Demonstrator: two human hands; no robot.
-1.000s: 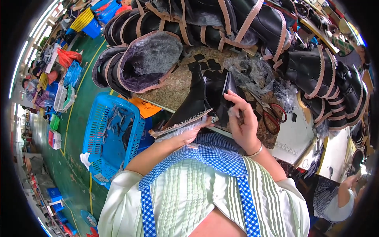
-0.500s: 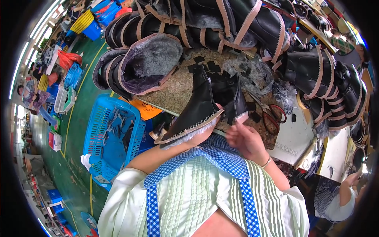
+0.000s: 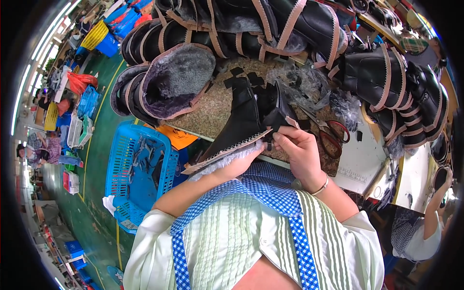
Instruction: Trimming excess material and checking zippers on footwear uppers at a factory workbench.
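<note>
Though in two hands [image 3: 241, 165] [image 3: 305, 153], one boot [image 3: 236, 122]

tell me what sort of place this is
Probably a shoe workshop: the left hand holds a black boot, more boots are piled on the table, and a blue basket nearby holds scraps.
</note>
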